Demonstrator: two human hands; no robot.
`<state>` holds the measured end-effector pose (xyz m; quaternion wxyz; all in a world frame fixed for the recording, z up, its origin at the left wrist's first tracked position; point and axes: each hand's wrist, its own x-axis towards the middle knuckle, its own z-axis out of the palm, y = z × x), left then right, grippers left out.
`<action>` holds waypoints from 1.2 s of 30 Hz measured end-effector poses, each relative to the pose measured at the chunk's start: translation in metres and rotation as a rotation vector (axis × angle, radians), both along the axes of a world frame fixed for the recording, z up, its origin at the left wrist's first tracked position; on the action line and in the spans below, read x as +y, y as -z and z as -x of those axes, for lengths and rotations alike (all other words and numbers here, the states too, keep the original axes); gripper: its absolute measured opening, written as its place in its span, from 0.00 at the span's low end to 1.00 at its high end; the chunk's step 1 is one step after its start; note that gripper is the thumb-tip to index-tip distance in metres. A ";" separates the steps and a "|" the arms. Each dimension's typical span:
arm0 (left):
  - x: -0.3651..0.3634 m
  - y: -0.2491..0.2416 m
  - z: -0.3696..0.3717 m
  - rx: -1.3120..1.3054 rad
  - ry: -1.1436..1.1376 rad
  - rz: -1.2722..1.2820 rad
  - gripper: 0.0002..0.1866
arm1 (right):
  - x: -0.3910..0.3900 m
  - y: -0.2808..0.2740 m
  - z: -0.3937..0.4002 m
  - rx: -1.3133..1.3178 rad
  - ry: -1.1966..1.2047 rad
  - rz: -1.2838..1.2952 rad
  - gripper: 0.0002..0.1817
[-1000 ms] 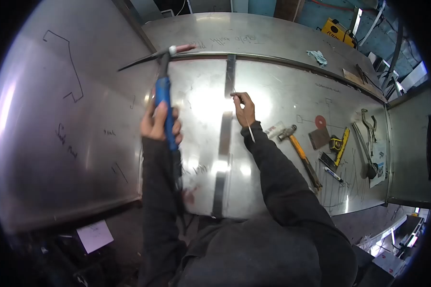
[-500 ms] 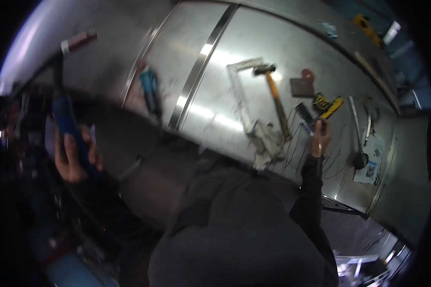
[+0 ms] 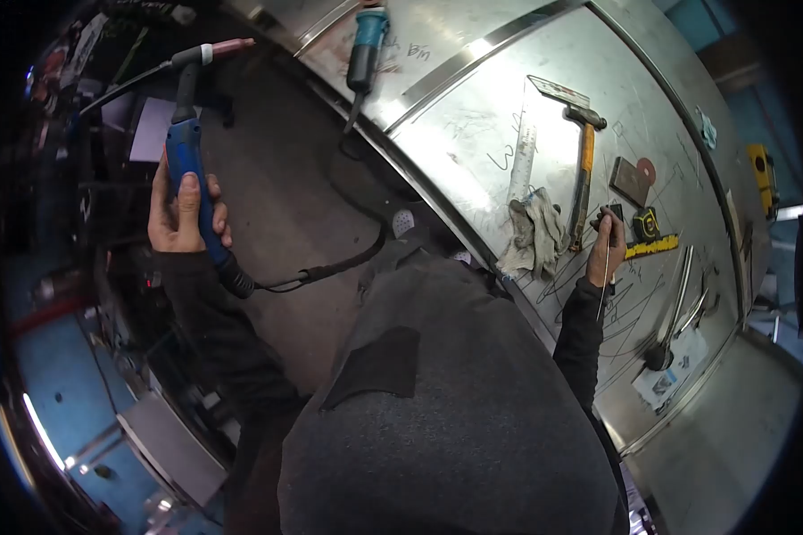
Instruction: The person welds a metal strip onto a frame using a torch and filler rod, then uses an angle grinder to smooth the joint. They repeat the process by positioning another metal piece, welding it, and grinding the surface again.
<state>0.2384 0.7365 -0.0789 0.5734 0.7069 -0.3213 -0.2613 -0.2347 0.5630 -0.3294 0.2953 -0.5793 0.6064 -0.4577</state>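
My left hand is wrapped around the blue handle of a TIG welding torch, raised over the floor beside the bench. The torch's reddish nozzle points right, and its cable trails down toward my body. Over the metal bench, my right hand is closed in a pinch on a thin metal rod, which runs back along the wrist. Something small and dark shows at those fingertips; I cannot make out what. Close by are a yellow tape measure, a hammer and grey work gloves.
The steel bench also bears an angle grinder, a set square, a dark metal block, a yellow bar and a paper sheet. A black cable lies across the floor.
The view has turned, so the bench sits farther right and more floor shows. The torch appears farther right in my left hand. My right hand stays over the bench, still pinching.
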 end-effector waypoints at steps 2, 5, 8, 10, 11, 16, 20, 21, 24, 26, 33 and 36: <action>0.014 0.002 0.011 -0.030 -0.027 0.041 0.29 | -0.009 -0.006 -0.006 0.054 -0.066 0.002 0.14; 0.024 -0.002 0.022 -0.065 -0.099 0.151 0.31 | -0.019 -0.006 -0.018 -0.048 -0.079 0.034 0.15; 0.033 -0.043 0.024 -0.059 0.012 0.304 0.26 | -0.022 -0.009 -0.025 0.027 -0.074 0.035 0.16; 0.040 -0.081 0.026 -0.125 0.135 0.445 0.26 | -0.023 -0.015 -0.031 0.006 -0.088 0.047 0.15; 0.040 -0.101 0.028 -0.166 0.201 0.522 0.26 | -0.023 -0.020 -0.035 -0.007 -0.092 0.104 0.14; -0.025 -0.183 0.053 -0.262 0.515 0.909 0.26 | -0.030 -0.036 -0.040 -0.070 0.009 0.180 0.12; -0.121 -0.210 0.071 -0.193 0.682 1.091 0.27 | -0.052 -0.071 -0.029 -0.245 0.063 0.202 0.12; -0.150 -0.214 0.076 -0.167 0.709 1.124 0.27 | -0.062 -0.078 -0.023 -0.277 0.068 0.223 0.13; -0.248 -0.217 0.098 -0.065 0.785 1.189 0.27 | -0.088 -0.116 -0.003 -0.184 0.183 0.306 0.14; -0.312 -0.215 0.118 0.000 0.815 1.229 0.27 | -0.109 -0.126 0.017 -0.203 0.203 0.319 0.14; -0.537 -0.125 0.201 0.187 0.733 0.983 0.28 | -0.197 -0.115 0.067 -0.233 0.238 0.206 0.13; -0.598 -0.019 0.234 0.264 0.585 0.682 0.29 | -0.254 -0.091 0.079 -0.286 0.194 0.099 0.13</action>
